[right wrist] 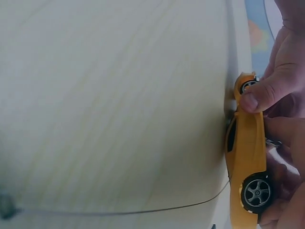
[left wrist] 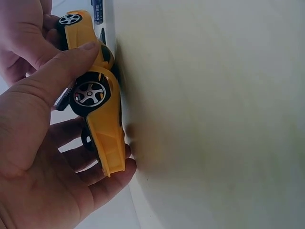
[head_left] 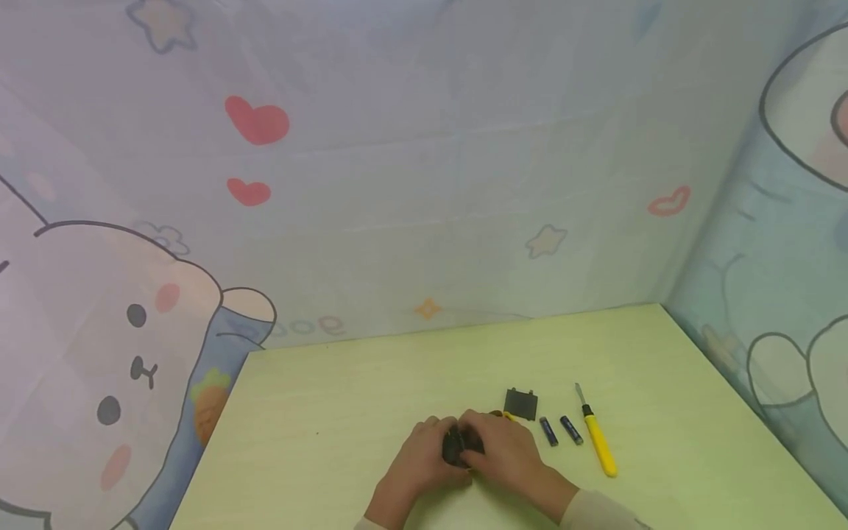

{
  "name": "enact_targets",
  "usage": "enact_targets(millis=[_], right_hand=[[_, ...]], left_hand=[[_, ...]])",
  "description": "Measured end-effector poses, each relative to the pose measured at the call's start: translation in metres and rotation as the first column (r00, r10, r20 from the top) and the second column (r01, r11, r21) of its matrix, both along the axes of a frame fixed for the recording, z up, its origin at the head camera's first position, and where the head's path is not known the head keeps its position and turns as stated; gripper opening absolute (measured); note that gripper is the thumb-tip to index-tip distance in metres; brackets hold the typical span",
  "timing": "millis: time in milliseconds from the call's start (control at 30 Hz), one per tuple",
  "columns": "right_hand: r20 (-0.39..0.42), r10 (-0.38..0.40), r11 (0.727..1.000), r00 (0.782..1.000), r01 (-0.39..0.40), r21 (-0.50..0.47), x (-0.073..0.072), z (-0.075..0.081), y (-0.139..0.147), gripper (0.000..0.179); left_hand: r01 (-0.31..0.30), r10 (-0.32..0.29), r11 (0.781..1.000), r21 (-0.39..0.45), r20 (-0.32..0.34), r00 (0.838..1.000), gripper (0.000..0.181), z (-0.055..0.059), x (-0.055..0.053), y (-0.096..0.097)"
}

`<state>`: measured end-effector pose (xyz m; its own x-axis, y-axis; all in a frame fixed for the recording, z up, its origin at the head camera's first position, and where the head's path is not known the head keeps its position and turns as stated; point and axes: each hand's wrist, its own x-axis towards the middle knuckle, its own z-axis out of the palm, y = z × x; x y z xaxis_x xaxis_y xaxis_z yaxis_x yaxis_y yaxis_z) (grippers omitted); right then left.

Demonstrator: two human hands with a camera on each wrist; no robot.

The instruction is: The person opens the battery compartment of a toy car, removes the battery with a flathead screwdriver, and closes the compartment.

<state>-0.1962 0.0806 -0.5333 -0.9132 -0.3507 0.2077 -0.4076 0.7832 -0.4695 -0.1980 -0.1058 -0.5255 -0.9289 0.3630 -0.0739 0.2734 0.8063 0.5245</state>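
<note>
A yellow toy car [left wrist: 107, 131] lies upside down between both hands, its black underside [head_left: 453, 446] facing up. My left hand [head_left: 424, 458] grips one end, thumb pressed on the side by a silver-spoked wheel [left wrist: 90, 94] and fingers round the far side. My right hand [head_left: 509, 447] holds the car from the other side, its fingers curled over the underside and partly hiding it. Between the hands, a small metallic bit [right wrist: 273, 142] shows at the underside. From the car's side a thin wire [right wrist: 138, 211] runs over the table.
Right of the hands lie a black battery cover [head_left: 521, 404], two small batteries [head_left: 548, 431] and a screwdriver [head_left: 601, 444] with a yellow handle. All of this rests on a pale table [head_left: 318, 412] backed by a printed cloth [head_left: 397, 184].
</note>
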Motion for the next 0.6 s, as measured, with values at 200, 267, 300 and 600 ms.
enact_targets(millis=[200,267,300,600], right_hand=[[0.002,-0.007,0.999,1.0,0.007,-0.049,0.0042,-0.0006,0.0017,0.034],[-0.009,-0.016,0.998,1.0,0.016,-0.055,0.0041,-0.0008,0.0008,0.034],[-0.012,-0.022,0.998,1.0,0.021,-0.062,0.004,-0.0011,0.0003,0.034],[0.025,0.006,0.956,1.0,0.002,-0.292,0.0014,0.0005,0.0048,0.03]], left_hand=[[-0.002,0.002,1.0,0.006,0.002,1.0,0.076,-0.0004,0.0002,0.0006],[-0.002,0.002,1.0,0.002,-0.002,1.0,0.077,-0.0005,-0.0006,0.0005],[-0.001,0.001,1.0,0.0,-0.003,1.0,0.078,-0.0005,-0.0008,0.0007],[-0.005,0.005,1.0,-0.014,0.003,1.0,0.085,-0.0003,-0.0004,0.0001]])
